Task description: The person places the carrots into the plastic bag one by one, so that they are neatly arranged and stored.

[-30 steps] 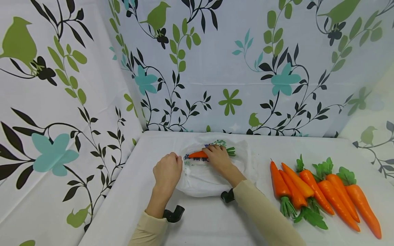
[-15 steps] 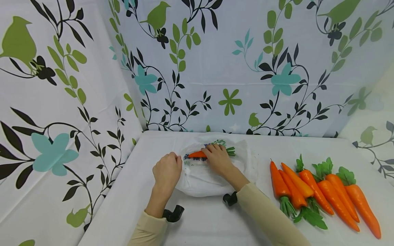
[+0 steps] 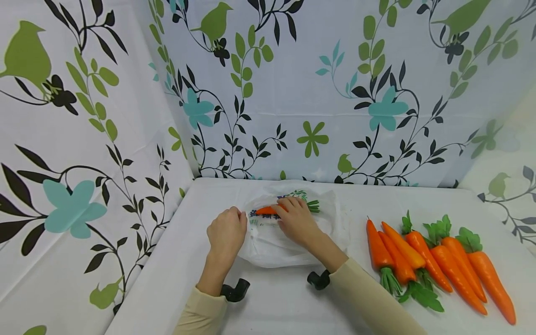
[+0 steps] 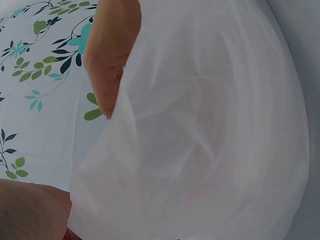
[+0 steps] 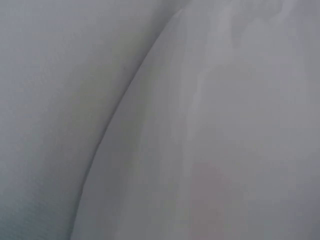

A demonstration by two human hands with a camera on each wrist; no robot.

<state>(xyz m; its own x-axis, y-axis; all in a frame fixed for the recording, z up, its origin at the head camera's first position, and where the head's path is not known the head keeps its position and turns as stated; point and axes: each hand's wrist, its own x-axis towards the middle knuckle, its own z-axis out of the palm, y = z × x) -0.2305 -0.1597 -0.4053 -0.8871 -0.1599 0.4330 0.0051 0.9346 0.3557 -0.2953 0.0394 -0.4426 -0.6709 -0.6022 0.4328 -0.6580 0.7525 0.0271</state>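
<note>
In the head view a white plastic bag (image 3: 272, 249) with blue and green print lies puffed on the table. An orange carrot (image 3: 264, 211) lies across its printed part, tip left, green stems right. My left hand (image 3: 227, 232) is a fist at the bag's left edge and grips the plastic there. My right hand (image 3: 297, 221) is over the carrot's middle, thumb and fingers bent round it. In the left wrist view, the bag wall (image 4: 200, 125) fills most of the picture and hides the carrot. Only pale plastic (image 5: 225, 125) and table show in the right wrist view.
Several orange carrots with green tops (image 3: 439, 260) lie in a group on the right of the white table (image 3: 284, 307). A leaf-and-bird patterned cloth (image 3: 268, 93) hangs behind and on the sides. Black cameras (image 3: 235, 291) sit on both wrists.
My right hand and forearm have shifted slightly right, and the thumb now shows over the carrot. The left hand, the bag and the carrot have hardly moved.
</note>
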